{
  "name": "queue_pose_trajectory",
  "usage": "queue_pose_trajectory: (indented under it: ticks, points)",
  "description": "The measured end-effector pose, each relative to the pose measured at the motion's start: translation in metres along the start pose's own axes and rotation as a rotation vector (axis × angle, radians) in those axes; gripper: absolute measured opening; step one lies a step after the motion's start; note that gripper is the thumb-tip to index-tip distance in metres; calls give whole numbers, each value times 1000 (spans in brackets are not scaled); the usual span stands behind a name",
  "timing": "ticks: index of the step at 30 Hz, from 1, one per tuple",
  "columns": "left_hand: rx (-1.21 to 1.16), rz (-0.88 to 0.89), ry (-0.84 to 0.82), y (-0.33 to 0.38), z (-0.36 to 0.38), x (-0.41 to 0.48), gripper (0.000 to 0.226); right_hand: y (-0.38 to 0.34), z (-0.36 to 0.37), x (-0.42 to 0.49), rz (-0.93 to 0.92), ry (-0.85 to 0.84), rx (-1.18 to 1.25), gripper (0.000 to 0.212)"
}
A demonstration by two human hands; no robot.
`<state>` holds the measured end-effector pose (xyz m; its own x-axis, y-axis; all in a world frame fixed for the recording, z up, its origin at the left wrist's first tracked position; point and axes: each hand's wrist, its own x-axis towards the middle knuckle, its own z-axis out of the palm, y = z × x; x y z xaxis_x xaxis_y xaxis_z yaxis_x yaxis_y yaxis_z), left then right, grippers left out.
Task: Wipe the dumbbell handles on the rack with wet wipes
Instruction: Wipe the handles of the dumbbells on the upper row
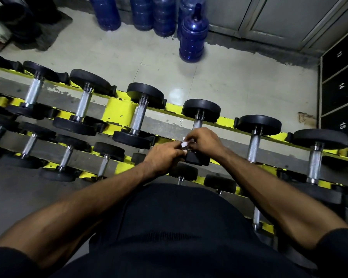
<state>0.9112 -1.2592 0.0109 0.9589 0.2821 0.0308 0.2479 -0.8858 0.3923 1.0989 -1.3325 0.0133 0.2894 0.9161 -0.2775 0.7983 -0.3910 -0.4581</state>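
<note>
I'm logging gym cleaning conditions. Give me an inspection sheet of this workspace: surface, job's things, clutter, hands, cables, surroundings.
Surface: yellow rack, paint chipped.
Job's things: dumbbells sit across the rack in rows; small white wipe held over the handle of one.
Clutter: nothing seen.
Hands: left hand and right hand meet at the wipe, both pinching it.
Cables: nothing seen.
Surroundings: blue water jugs on the tiled floor; numbered lockers at right.
</note>
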Motion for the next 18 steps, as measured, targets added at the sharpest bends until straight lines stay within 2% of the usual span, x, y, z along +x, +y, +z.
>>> queue_pose_trajectory:
  ticks: [3,5,8,10,12,14,18]
  points:
    - [13,-20,-4,2,-1,-3,19,-3,4,9,-54,-1,-187,23]
    - [8,-33,-11,3,-1,-3,19,-3,5,12,-19,-154,-202,16]
    - [22,-41,-33,3,-1,-3,22,-2,-4,14,-74,-352,-276,26]
    - [32,-50,-39,5,-2,-2,19,-2,-12,17,-124,-287,-327,27]
    - [33,-75,-33,8,-3,-2,16,1,-9,20,-151,-106,-387,21]
    - [38,-100,-48,11,-5,-1,15,6,-1,21,-158,-17,-400,21]
    - [18,-145,-62,16,-6,2,16,15,4,15,-221,-93,-325,27]
